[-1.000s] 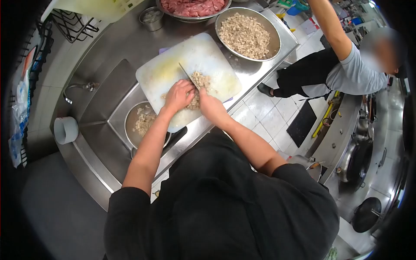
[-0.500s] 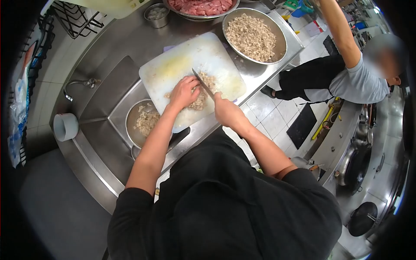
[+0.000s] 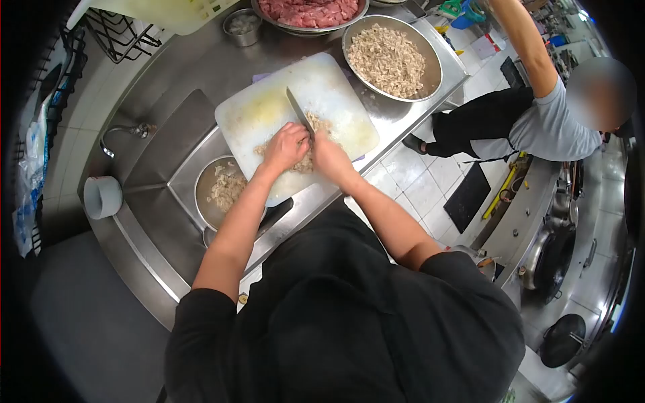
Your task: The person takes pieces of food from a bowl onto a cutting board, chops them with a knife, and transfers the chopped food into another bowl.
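Observation:
A white cutting board [image 3: 252, 111] with yellowish stains lies at an angle across the sink's edge. Pale brown chopped food [image 3: 320, 123], its kind unclear, is spread over the middle of the board. My right hand [image 3: 332, 160] is wrapped round the handle of a kitchen knife [image 3: 296, 105], whose blade points away from me. Just left of the blade, my left hand [image 3: 287, 148] presses down on the food with curled, closed fingers. Its fingertips are close to the knife and partly hidden.
A steel bowl [image 3: 439, 79] of similar chopped pieces stands beyond the board, near a bowl of raw red meat [image 3: 309, 12]. Another bowl [image 3: 200, 191] sits in the sink [image 3: 144, 201], under a faucet [image 3: 127, 134]. On the right, a co-worker [image 3: 547, 124] raises an arm.
My right hand and the knife have moved left, closer to my left hand. The blade now lies farther left across the board. My left hand has barely shifted.

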The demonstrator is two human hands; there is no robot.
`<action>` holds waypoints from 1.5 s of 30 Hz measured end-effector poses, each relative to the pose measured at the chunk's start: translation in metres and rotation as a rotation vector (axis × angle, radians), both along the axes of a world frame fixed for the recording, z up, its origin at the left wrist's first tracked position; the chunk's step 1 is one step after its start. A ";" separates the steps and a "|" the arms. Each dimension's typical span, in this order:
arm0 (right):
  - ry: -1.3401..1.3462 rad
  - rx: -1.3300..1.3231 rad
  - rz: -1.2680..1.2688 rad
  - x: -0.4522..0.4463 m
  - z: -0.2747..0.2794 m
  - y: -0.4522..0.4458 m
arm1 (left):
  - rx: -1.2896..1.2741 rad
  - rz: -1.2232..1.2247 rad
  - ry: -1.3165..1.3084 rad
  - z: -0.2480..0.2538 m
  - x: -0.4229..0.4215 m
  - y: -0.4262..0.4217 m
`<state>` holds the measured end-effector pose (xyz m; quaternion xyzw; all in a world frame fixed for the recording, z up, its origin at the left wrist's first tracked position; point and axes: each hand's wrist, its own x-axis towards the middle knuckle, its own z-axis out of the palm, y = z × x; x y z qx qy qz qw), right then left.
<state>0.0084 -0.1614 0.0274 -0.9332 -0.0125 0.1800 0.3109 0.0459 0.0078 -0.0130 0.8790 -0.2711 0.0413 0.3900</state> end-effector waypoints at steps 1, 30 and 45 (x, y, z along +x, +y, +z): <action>0.000 0.001 0.001 0.015 -0.002 -0.002 | 0.001 0.001 0.000 0.001 0.000 0.002; -0.081 -0.007 0.154 0.012 0.003 -0.002 | -0.016 0.031 0.079 0.012 -0.021 0.025; -0.038 -0.004 0.129 -0.020 0.024 0.012 | -0.056 0.055 -0.003 0.002 -0.031 0.031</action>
